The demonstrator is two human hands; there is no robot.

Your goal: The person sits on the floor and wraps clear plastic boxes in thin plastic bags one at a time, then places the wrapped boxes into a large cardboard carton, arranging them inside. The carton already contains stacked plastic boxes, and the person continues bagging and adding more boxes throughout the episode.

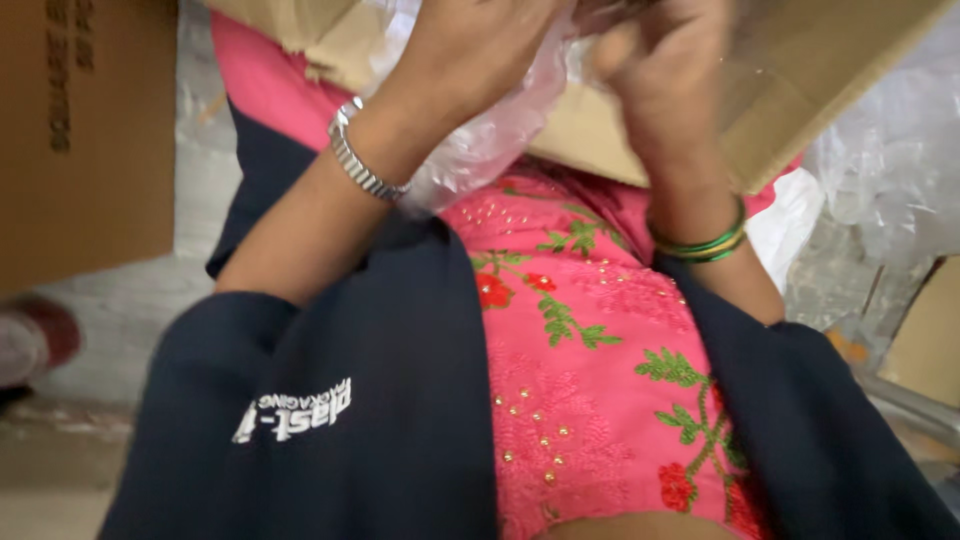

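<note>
The left hand (470, 50) grips clear plastic wrap (480, 140) below the cardboard box (780, 90); the right hand (660, 70) presses the box's flap, its finger spread unclear.

Packing workshop: cardboard boxes (85, 140), plastic wrap (890, 150) piled about.

Glossy clear plastic bag (480, 140) against a matt cardboard box (800, 90).

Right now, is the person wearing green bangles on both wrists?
No: the right wrist has green bangles, the left a silver metal watch band.
</note>
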